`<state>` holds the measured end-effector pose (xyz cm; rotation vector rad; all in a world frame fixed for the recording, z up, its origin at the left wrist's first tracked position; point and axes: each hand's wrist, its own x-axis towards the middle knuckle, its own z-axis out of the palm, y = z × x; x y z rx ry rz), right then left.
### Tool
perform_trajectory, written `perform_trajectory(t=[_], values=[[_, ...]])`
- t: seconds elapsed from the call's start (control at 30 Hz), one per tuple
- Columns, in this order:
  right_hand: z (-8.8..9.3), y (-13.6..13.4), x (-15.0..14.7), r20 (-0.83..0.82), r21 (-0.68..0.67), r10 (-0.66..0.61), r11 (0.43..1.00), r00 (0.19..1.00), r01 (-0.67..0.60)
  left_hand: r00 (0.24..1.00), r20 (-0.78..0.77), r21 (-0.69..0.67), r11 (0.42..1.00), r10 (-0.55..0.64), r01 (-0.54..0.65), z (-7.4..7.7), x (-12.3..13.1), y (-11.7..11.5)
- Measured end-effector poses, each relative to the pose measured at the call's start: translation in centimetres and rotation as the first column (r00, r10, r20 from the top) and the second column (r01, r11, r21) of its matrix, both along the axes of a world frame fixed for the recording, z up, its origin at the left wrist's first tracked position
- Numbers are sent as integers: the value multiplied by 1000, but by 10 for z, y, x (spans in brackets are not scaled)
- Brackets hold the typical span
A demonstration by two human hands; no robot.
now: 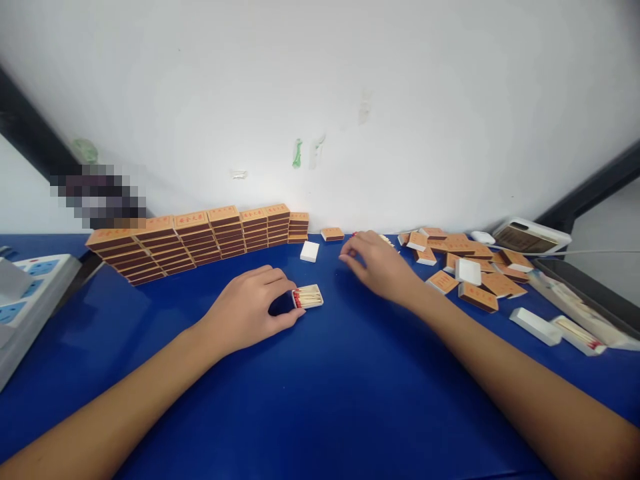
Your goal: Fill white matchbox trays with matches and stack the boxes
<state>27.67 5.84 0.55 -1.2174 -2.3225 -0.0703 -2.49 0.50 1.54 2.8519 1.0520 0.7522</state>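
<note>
My left hand (253, 303) grips the end of a small matchbox tray (314, 305) between thumb and fingers. Inside the tray lie matches (307, 297), their red heads toward my hand. To the right, my right hand (375, 263) is held over the table with its fingers curled and thumb drawn in; whatever is in the fingertips is too small to make out. Loose matches (387, 240) show partly behind this hand, which hides most of them. A white tray piece (310, 251) lies behind the held tray, and an orange matchbox (333, 234) rests by the wall.
Stacked matchboxes (193, 240) form a row at the back left. Scattered boxes and sleeves (465, 257) cover the right side, near a white tray (536, 326) and another with matches (580, 333). A power strip (37, 283) stands at left, a phone (530, 235) at right.
</note>
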Motion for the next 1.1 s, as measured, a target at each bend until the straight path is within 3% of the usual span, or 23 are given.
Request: perform_trajectory(t=[0.13,0.23,0.43,0.57,0.8,0.93,1.1], values=[[-16,36,43,61,21,-219,976,974,218,1000,-9,-24,1000,6,-7,1,0,0],[-21,47,56,56,-30,-244,969,968,246,1000,-7,-32,999,8,-8,1,1,0],[-20,46,52,90,-59,-230,970,969,236,1000,-6,-42,999,9,-9,3,1,-1],[-7,31,35,40,-59,-158,985,987,161,1000,-13,-41,999,19,-20,2,1,-1],[19,-37,-37,55,-28,168,986,984,-167,1000,-3,-22,999,22,-22,-1,0,3],[17,-58,-57,166,-53,188,982,968,-182,1000,4,-17,1000,12,-12,-3,0,2],[16,-56,-55,140,-98,200,977,970,-188,1000,9,-15,1000,8,-8,-3,1,1]])
